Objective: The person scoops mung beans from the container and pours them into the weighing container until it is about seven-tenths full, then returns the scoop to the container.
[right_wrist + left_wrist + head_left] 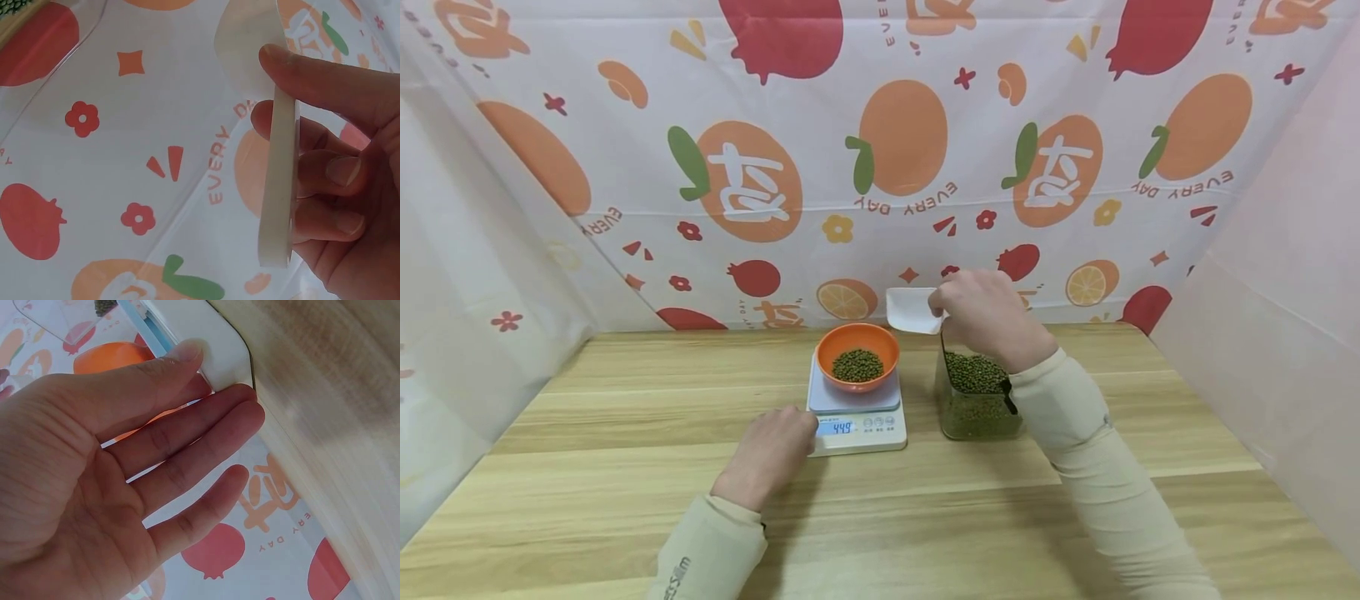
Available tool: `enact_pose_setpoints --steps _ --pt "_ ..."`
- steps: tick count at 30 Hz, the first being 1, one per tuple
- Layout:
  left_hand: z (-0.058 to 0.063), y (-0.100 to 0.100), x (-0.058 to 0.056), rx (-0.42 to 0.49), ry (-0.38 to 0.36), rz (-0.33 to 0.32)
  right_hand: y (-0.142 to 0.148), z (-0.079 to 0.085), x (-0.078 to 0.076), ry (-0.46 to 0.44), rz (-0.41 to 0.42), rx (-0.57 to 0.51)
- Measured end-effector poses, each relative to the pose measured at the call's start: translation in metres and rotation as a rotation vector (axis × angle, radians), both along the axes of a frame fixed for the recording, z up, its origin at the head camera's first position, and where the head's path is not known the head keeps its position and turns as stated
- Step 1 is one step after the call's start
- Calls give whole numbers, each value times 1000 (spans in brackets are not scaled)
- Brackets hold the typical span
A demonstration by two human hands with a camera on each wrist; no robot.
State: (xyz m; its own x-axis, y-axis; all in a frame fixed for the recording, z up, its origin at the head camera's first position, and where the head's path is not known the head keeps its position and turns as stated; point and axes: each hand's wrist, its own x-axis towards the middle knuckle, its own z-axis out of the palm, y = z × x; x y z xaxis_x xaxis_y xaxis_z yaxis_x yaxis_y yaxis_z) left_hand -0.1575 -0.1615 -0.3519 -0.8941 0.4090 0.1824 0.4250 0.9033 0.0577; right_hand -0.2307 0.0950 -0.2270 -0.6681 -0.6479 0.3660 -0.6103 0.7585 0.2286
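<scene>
My right hand (992, 317) grips the handle of a white scoop (913, 310); in the right wrist view thumb and fingers hold the pale handle (281, 181). The scoop is raised between the orange bowl (892, 354) and a clear container (977, 417), with no beans visible in it. Green mung beans (857, 365) lie in the bowl, which stands on a white kitchen scale (857, 442) whose lit display reads 449, decimal point unclear. My left hand (771, 454) holds the scale's front left corner, thumb on its top, fingertips at its side.
More mung beans (976, 372) partly fill the container, just right of the scale; my right forearm passes over its right side. Everything stands on a wooden table (625, 467). A fruit-printed curtain (827, 167) hangs along its back edge, with pale sheets at both sides.
</scene>
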Motion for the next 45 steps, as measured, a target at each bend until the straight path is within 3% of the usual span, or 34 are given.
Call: enact_pose_setpoints --steps 32,45 --pt "-1 0 0 11 -17 8 32 -2 1 -142 -15 -161" --pt "-2 -1 0 19 -16 9 40 -1 2 -184 -37 -151"
